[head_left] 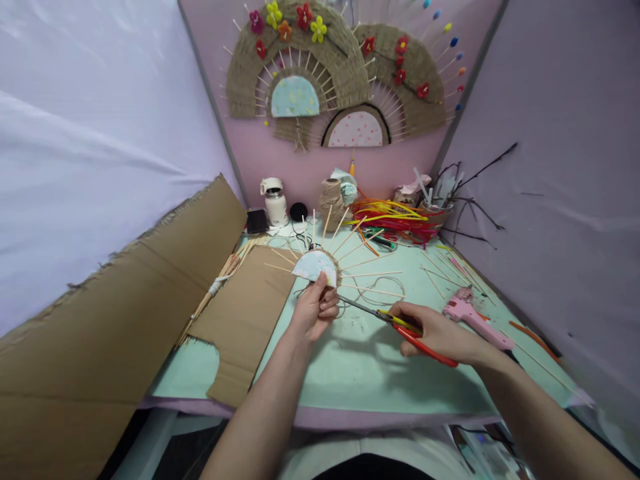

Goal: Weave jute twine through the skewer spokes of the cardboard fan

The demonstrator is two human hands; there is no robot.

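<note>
My left hand (319, 310) grips a half-round fan piece (313, 265) by its lower edge, thumb on the pale blue patterned face. Thin wooden sticks (373, 274) fan out from its curved rim, and twine-like material shows along the right side of that rim. In my right hand (430, 327) is a pair of scissors (395, 320) with red and yellow handles. Their blades point left, with the tips at the fan piece's lower right corner, close to my left fingers. Whether the tips touch or cut anything there is too small to tell.
Cut cardboard (250, 313) lies left, beside bundled sticks (215, 287) and a tall cardboard sheet (125, 280). A pink glue gun (477, 320) rests right. Behind stand a twine cone (331, 203), pipe cleaners (400, 220), a white bottle (275, 203) and twigs (475, 200). Finished fans (295, 60) hang above.
</note>
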